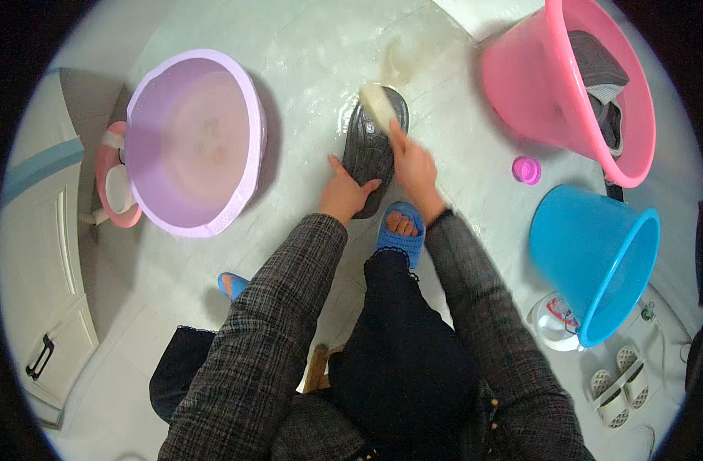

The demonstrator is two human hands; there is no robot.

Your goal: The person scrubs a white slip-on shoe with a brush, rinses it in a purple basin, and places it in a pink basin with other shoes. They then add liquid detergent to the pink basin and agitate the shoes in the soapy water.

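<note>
A wet black shoe [367, 147], whose exact kind I cannot tell, lies on the tiled floor in front of me. My left hand [345, 193] grips its near end, thumb and forefinger spread to either side. A pale scrubbing brush [378, 106] is held by the handle in my right hand [415, 170]. It slants across the upper part of the shoe and is slightly blurred. Its bristles are hidden beneath it. Water gleams on the floor around the shoe's far end.
On the left, a lilac basin [253, 124] holds cloudy water. At right stand a pink bucket [521, 86] with grey shoes [598, 60] in it, a blue bucket [576, 242] and a small magenta cap [526, 170]. White slippers [619, 386] lie lower right. My blue-slippered foot [401, 230] is just below the shoe.
</note>
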